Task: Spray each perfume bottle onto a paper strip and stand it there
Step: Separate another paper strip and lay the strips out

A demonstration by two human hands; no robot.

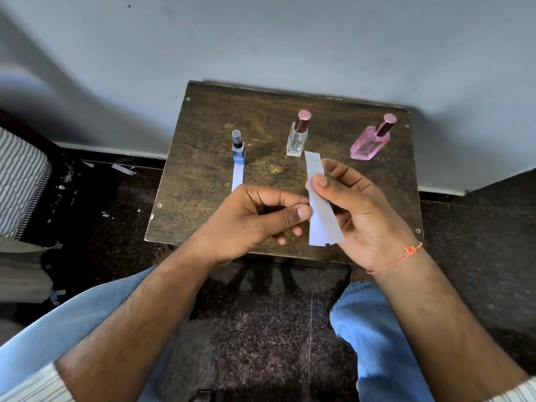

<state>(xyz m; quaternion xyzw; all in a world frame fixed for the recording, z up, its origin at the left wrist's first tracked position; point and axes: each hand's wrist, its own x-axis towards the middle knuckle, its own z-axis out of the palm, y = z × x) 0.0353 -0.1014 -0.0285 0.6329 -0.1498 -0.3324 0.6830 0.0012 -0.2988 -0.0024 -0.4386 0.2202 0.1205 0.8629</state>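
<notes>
Three perfume bottles stand on a small dark wooden table [208, 134]. The blue bottle [239, 149] at the left stands on the far end of a white paper strip [237, 177]. A clear bottle [298, 134] with a rose cap stands in the middle, and a pink bottle [369, 140] stands at the right, both on bare wood. My right hand [362, 204] and my left hand [255, 216] both pinch paper strips [319, 204] held together above the table's front part; two strip ends show at the bottom.
The table stands against a pale wall [261, 39]. A striped cushion [20, 181] lies at the left. Paper scraps [121, 168] litter the dark speckled floor. My knees in blue jeans [377, 329] are just below the table's front edge.
</notes>
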